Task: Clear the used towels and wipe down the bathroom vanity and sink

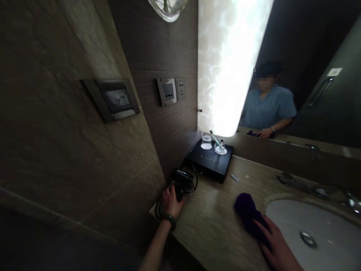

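Observation:
My left hand [171, 203], with a dark bracelet at the wrist, is closed on a black hair dryer [184, 177] at the counter's left end by the wall. The dryer's dark cord loops around beside the hand, and my palm and fingers hide part of the handle. On the stone counter [214, 226], my right hand [275, 241] grips a bunched purple cloth [249, 214]. This cloth lies flat against the stone just left of the sink. A small white tube [234, 178] rests farther back, apart from both hands.
A black box [208, 162] in the back corner bears an upturned glass [207, 141] and another glass [220, 146] with a toothbrush. To the right is a white sink [284, 218] with metal taps [321, 192]. A mirror [304, 49] reflects a person in blue.

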